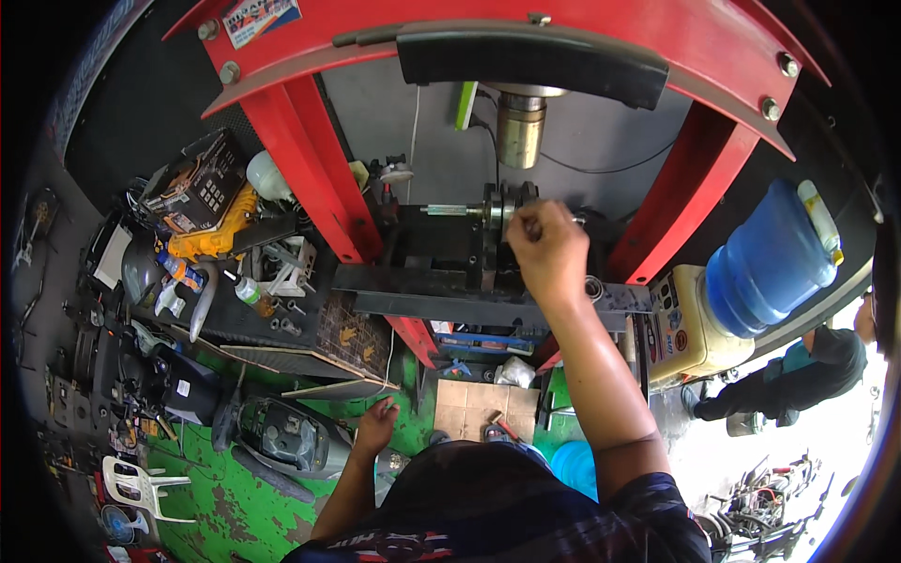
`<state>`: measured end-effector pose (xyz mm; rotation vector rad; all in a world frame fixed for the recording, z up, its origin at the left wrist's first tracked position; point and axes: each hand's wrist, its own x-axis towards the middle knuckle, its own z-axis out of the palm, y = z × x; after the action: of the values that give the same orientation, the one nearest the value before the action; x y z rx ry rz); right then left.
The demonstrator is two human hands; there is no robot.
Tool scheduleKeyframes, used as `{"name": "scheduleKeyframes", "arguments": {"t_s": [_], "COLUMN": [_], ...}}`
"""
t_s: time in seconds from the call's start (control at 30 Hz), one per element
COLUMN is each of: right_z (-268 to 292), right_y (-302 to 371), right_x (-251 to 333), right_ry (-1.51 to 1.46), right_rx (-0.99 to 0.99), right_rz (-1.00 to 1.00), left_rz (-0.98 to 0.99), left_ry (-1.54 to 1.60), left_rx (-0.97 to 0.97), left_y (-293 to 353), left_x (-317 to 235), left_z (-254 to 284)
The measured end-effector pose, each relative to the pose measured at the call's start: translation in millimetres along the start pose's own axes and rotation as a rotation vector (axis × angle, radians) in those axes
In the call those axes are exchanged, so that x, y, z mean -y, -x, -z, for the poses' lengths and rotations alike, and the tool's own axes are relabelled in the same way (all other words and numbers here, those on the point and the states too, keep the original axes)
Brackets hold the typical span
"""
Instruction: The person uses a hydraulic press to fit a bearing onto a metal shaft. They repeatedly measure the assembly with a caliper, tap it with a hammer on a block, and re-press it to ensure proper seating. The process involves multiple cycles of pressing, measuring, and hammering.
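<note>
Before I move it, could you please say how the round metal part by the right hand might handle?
The round metal part is probably heavy for its size, given its thick metal look. Its round outline may let it roll; its shiny surface could feel slippery.

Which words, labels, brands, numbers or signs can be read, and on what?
Printing shows here, its wording not copied:
Sticker on the red frame: large lettering; smaller lines too small to read.
Dark box, left: too small.
Label on the cream jerrycan: mostly too small.
Dark shirt: print partly cut off.
</note>
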<state>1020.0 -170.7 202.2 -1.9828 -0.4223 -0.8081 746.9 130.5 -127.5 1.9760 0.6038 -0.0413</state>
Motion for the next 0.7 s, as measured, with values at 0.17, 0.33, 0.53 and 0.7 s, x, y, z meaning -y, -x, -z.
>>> {"name": "scheduleKeyframes", "arguments": {"t_s": [0.17, 0.33, 0.53, 0.7], "right_z": [7.0, 2.1, -9.9, -10.0], "right_y": [18.2, 17.1, 9.7, -18.2], "right_x": [22.2, 8.7, 11.5, 3.3], "right_ry": [-0.059, -0.031, -0.088, -0.132], "right_rx": [-0.071, -0.082, -0.159, -0.211], "right_rz": [0.055, 0.121, 0.099, 0.359], "left_rz": [-0.203, -0.206, -0.182, -0.187], "left_ry": [-0.122, -0.159, -0.102, -0.173], "left_rx": [-0.031, -0.015, -0.068, -0.098], "left_y": [6.8, 12.3, 25.7, 33.0], "left_x": [-50.5, -83.7, -71.7, -81.7], "left_z": [6.2, 12.8, 19.0, 21.8]}}
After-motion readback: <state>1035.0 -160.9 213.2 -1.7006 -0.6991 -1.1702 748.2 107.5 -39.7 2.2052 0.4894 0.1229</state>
